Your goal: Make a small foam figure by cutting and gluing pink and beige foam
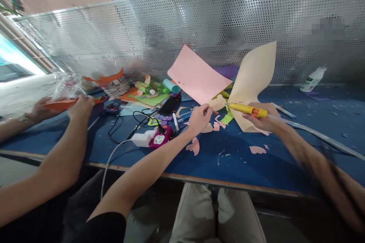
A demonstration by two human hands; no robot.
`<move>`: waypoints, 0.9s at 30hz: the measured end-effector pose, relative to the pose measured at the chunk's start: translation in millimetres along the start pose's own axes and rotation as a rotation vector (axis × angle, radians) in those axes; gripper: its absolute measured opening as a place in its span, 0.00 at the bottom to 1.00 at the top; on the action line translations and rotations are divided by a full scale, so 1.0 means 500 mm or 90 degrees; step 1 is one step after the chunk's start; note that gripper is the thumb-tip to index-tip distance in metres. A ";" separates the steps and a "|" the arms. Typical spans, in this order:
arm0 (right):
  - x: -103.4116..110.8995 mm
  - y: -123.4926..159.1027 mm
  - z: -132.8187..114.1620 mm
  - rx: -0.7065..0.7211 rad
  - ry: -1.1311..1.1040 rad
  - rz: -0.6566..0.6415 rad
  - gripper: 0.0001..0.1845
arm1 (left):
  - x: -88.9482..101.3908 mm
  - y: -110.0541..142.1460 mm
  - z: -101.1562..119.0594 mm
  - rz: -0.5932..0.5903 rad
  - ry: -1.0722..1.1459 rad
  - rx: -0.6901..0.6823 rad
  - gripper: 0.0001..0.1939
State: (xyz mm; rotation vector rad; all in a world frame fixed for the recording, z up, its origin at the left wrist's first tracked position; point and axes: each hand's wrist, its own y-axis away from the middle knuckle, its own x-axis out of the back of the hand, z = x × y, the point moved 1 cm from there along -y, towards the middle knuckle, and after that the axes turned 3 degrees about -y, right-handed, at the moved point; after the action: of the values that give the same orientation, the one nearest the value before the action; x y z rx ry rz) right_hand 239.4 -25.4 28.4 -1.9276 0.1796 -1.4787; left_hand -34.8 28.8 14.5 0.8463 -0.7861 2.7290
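Observation:
Between the fingertips of my left hand (200, 120) is a cream paper cutout (217, 103) with a wavy edge, held up above the table. My right hand (262, 118) is wrapped round a yellow hot glue gun (242, 109). Its metal tip points left and comes close to the cutout's right side; whether they touch I cannot tell. A long clear glue stick (316, 132) trails from the gun's rear to the right. Behind my hands stand a pink sheet (199, 74) and a curled cream sheet (252, 79). Pink paper cutouts (194, 146) lie on the blue table nearby.
At the left, a co-worker's hands (81, 107) hold an orange piece. A magenta power adapter (160, 136) with cables, a phone (170, 104) and a marker (175, 122) lie left of my hands. A white bottle (313, 79) leans against the perforated metal screen (199, 19).

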 end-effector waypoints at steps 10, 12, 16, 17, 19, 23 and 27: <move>-0.023 0.003 -0.024 0.095 -0.019 0.015 0.24 | -0.008 0.008 0.004 -0.117 -0.098 -0.085 0.14; -0.027 0.002 -0.025 0.092 0.005 0.008 0.24 | -0.008 0.008 0.005 -0.128 -0.101 -0.092 0.13; -0.025 0.001 -0.030 0.082 0.032 -0.006 0.25 | -0.008 0.008 0.004 -0.114 -0.116 -0.106 0.13; -0.024 0.000 -0.032 0.079 0.035 -0.006 0.25 | -0.008 0.007 0.004 -0.111 -0.120 -0.108 0.13; -0.022 0.000 -0.034 0.074 0.042 -0.004 0.25 | -0.009 0.007 0.003 -0.105 -0.126 -0.111 0.13; -0.024 0.000 -0.034 0.082 0.059 -0.006 0.26 | -0.009 0.005 0.000 -0.072 -0.129 -0.124 0.13; -0.026 0.001 -0.031 0.085 0.067 -0.023 0.25 | -0.011 0.004 -0.005 -0.052 -0.127 -0.120 0.13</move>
State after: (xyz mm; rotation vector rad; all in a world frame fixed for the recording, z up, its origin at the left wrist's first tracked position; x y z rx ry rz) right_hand 221.2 -26.2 19.6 -1.7566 0.0917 -1.5772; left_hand -32.0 28.5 8.8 1.0919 -1.0042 2.4797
